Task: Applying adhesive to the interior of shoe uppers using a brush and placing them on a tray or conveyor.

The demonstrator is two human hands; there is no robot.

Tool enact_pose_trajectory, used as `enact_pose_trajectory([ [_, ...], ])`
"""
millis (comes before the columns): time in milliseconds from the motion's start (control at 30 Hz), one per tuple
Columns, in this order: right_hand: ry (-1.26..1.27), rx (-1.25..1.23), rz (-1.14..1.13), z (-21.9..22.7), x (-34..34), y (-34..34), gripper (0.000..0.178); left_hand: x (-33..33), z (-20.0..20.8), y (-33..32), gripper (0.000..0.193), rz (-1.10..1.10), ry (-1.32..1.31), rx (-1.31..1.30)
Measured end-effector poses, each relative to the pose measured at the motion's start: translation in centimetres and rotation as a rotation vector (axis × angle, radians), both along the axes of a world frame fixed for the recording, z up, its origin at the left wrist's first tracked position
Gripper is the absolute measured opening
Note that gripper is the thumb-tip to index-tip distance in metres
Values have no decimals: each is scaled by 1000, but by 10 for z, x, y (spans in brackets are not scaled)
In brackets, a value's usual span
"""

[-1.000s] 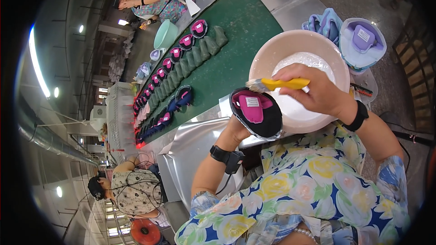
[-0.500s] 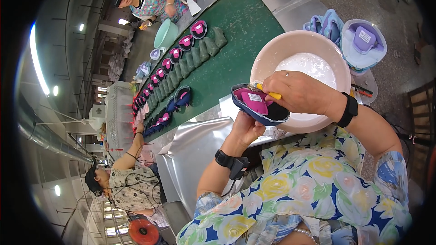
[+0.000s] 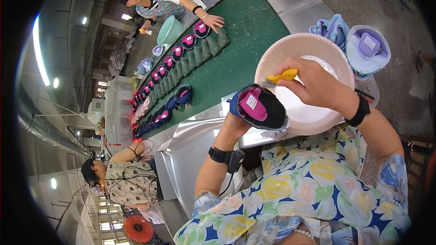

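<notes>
My left hand [image 3: 236,125] is closed around the underside of a navy shoe upper [image 3: 272,112], with its open bottom, black lining and pink tongue facing up. Above it, my right hand [image 3: 313,86] grips a yellow-handled brush [image 3: 284,76]. The bristles, partly blurred, hang over the near-left rim of a pale pink basin [image 3: 267,56], just clear of the upper. White liquid [image 3: 302,109] lies inside the basin.
A green conveyor belt [image 3: 245,13] carries rows of navy-and-pink uppers [image 3: 188,41] and grey-green foot-shaped pieces [image 3: 195,56]. Lilac-and-blue uppers [image 3: 365,54] stand right of the basin. A co-worker's hand [image 3: 212,22] reaches over the belt; another person [image 3: 131,181] works at left.
My right hand has lifted the brush off the upper's edge and up over the basin. The upper has turned in my left hand. The far co-worker's arm now extends over the belt.
</notes>
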State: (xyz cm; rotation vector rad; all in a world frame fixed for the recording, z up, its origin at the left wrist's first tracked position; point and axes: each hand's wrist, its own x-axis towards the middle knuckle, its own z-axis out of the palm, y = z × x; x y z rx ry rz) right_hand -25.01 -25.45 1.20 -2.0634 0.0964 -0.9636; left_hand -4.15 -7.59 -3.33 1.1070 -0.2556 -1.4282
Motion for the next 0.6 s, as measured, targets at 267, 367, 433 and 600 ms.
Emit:
enact_pose_trajectory([
  [267, 160, -326, 127, -6, -4, 5, 20, 16, 10, 8, 48, 75, -224, -157],
  [367, 38, -184, -40, -2, -1, 2, 20, 16, 15, 6, 49, -8, -323, -142],
  [433, -42, -171, -44, 1, 10, 4, 19, 14, 16, 3, 50, -59, -339, -144],
  [600, 61, 12, -91, -1, 24, 3, 20, 18, 6, 0, 54, 120, -207, -236],
])
